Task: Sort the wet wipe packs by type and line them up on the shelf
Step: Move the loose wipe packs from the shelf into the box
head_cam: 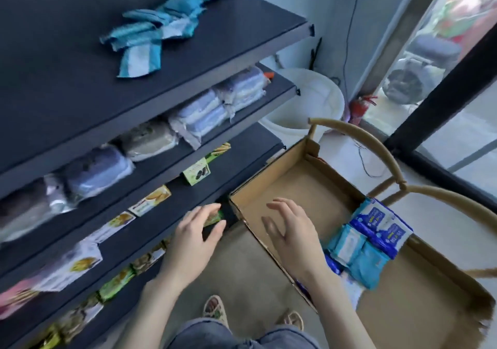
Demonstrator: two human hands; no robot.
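Wipe packs [371, 238]: blue and white, heaped at the box's [295, 187] right edge. Teal packs [150, 28]: loose on top shelf [242, 39]. My left hand [193, 238]: fingers relaxed, at lower shelf [161, 222] front edge. Right hand [290, 230]: fingers spread, empty, over box.

1. Daylight from the glass door [441, 60] at right; view outside is washed out, slightly overexposed.
2. Interior evenly, softly lit; the dark shelf [67, 60] shows a faint sheen, shadows weak and diffuse.
3. Motion blur heaviest on the boxes [67, 265] at lower left; teal packs [150, 28] up top soft.
4. Wide-angle bowing: shelf edges and door frame [430, 101] curve toward the borders.
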